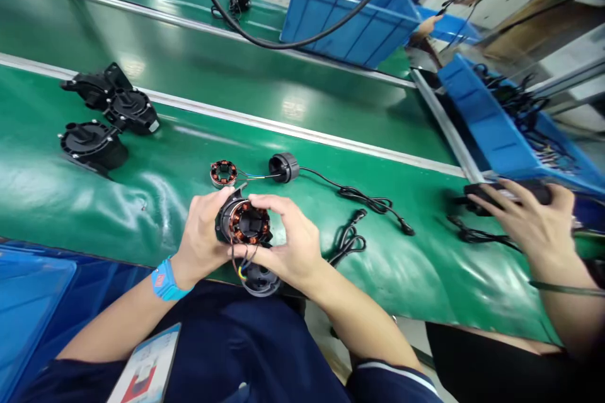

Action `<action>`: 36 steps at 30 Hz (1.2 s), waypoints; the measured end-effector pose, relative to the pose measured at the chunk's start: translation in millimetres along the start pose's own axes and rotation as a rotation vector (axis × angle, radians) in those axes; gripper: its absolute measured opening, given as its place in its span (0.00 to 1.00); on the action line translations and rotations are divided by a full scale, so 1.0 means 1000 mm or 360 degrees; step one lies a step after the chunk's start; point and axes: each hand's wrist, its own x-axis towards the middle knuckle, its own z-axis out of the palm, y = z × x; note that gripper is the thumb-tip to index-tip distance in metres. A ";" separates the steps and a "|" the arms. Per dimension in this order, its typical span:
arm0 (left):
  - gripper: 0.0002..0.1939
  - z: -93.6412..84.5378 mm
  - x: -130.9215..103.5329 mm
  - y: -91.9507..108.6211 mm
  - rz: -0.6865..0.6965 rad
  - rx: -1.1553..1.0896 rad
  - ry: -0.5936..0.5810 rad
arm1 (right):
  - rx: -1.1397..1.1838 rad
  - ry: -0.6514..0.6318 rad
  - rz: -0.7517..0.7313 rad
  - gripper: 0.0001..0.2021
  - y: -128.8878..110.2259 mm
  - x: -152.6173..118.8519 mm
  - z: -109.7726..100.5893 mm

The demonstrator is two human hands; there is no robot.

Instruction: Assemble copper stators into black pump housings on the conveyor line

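Between my two hands, near the front edge of the green bench, is a black motor housing (225,213) with a copper-wound stator (250,223) at its opening. My left hand (203,236) grips the housing from the left. My right hand (293,242) holds the stator from the right, thumb below and fingers above. Thin wires hang from the stator to a round black cap (261,281) below my hands. Just beyond lies a second stator (224,172), wired to another black cap (284,167) with a cable (352,192).
Black pump units (94,145) stand at the left. A coiled cable (348,242) lies right of my hands. At the far right a co-worker's hand (534,220) rests on a black part. Blue bins (350,19) stand at the back and right; another person's hands hold a cable there.
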 end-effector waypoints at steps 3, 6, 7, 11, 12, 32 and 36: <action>0.46 0.002 0.006 0.001 0.0048 -0.0010 -0.0019 | -0.0231 -0.0021 -0.0008 0.28 0.004 0.000 -0.005; 0.45 0.001 0.007 0.001 0.0071 0.0003 -0.0052 | -0.0219 -0.0138 -0.0057 0.27 0.006 0.003 -0.013; 0.46 0.000 0.006 0.001 0.0072 0.0008 -0.0059 | -0.0139 -0.0216 -0.0078 0.28 0.006 0.004 -0.015; 0.46 -0.001 0.005 0.000 0.0086 0.0005 -0.0066 | -0.0059 -0.0290 -0.0078 0.28 0.005 0.005 -0.012; 0.44 -0.001 0.006 0.001 0.0086 0.0003 -0.0077 | -0.0172 -0.0198 -0.0058 0.27 0.004 0.004 -0.008; 0.56 -0.002 0.014 -0.009 0.0071 0.0017 -0.0103 | -0.0285 -0.0254 0.0077 0.28 0.011 -0.003 -0.014; 0.53 -0.002 0.017 -0.010 0.0215 -0.0021 -0.0169 | -0.0355 -0.0176 0.0111 0.30 0.010 -0.003 -0.015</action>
